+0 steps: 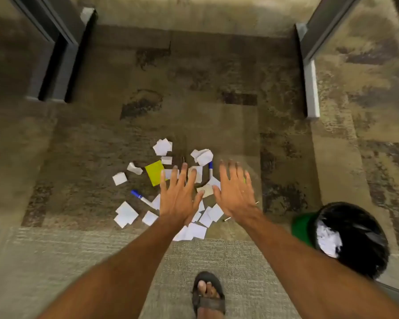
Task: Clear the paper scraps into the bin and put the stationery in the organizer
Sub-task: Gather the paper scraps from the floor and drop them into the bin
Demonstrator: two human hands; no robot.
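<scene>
**Head view: both hands spread above a floor scatter of scraps and pens**

Head camera, looking steeply down; entries follow.

Left hand point(177, 199): fingers splayed and empty, gripping nothing; held over the middle of the pile, apparently ready to gather scraps.

Right hand point(236, 192): fingers likewise spread and empty; thumb close to the left hand's thumb, so the pair probably means to scoop together.

Paper scraps point(126, 214): white pieces strewn on the carpet point(217, 77); some beyond the left fingertips, a cluster to the left of the left hand, more under both palms and wrists; none gathered yet.

Yellow sticky pad point(154, 172): just left of the left fingers; flat.

Blue-capped pen point(140, 197): left of the left hand, among scraps; a second blue-capped pen point(210, 170) lies between the two sets of fingers, its lower end hidden.

Bin point(350, 240): black liner, green body, well to the right of the right wrist; white paper already inside; placed near, presumably to shorten each trip.

Hidden or unclear: organizer not in view; scraps under the hands uncountable; a thin stick near the left fingertips and small objects below the right hand too slight to name; sandalled foot point(207, 293) cut off at frame bottom.
</scene>
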